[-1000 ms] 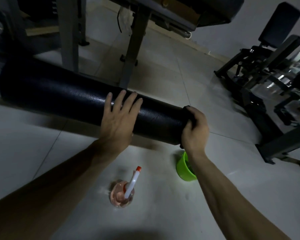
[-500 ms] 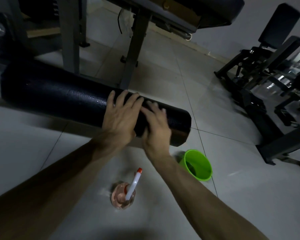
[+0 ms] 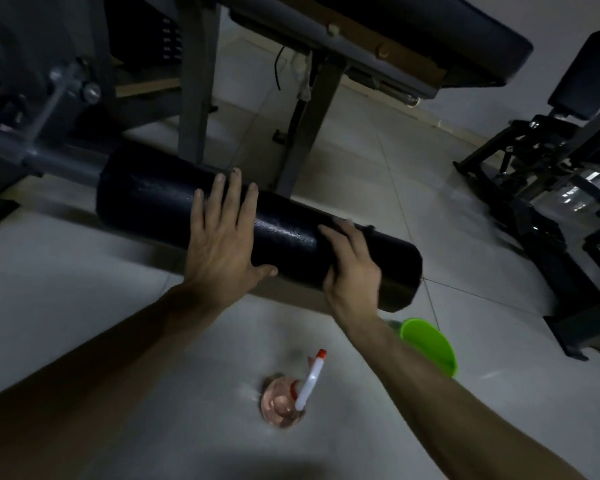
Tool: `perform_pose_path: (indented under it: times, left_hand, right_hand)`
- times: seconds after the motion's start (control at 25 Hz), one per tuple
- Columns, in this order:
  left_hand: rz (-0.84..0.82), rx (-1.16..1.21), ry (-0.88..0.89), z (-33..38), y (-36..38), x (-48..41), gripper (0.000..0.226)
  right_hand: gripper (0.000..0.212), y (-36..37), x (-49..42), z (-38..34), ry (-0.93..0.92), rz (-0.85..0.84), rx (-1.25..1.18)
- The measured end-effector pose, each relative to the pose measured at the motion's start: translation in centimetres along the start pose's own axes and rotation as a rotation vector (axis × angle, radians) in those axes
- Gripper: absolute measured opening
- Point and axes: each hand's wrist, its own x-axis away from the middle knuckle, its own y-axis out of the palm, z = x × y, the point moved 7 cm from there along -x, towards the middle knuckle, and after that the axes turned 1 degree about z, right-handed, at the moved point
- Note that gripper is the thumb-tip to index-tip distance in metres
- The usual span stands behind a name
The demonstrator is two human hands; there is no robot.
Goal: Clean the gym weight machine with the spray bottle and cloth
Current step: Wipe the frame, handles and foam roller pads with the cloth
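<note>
The weight machine's black padded roller (image 3: 146,199) lies low across the middle of the view. My left hand (image 3: 222,244) rests flat on its middle with the fingers spread. My right hand (image 3: 352,268) presses on the roller near its right end. A dark cloth (image 3: 369,227) is mostly hidden under it, with only an edge showing past the fingertips. The spray bottle (image 3: 284,400), clear with pinkish liquid and a white, orange-tipped nozzle, stands on the floor below my hands, touched by neither.
A green plastic bucket (image 3: 433,344) stands on the tiled floor under the roller's right end, partly behind my right forearm. The machine's grey frame legs (image 3: 194,98) and bench (image 3: 430,32) rise behind the roller. Another black machine (image 3: 551,188) stands at the right.
My right hand slid from the roller's right end to beside the left hand, then back toward the right end. My left hand stayed on the roller.
</note>
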Motion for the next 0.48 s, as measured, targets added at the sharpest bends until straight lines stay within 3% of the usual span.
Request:
perform_pose_path:
  times: [0.24,0.36,0.48]
  left_hand:
    - [0.072,0.059,-0.149,-7.6,-1.3,1.4,0.126]
    - [0.091,0.196,-0.282,-10.6,-2.1,1.8,0.14]
    - [0.08,0.356,-0.47,-14.7,-2.3,2.4,0.146]
  right_hand:
    - [0.059,8.3,-5.2,-13.6,-0.317,-0.211,-0.077]
    - [0.057,5.9,-4.3,-10.5,-0.448,-0.245,0.003]
    - [0.056,1.8,-2.7,-5.5,-0.373,-0.201,0.015]
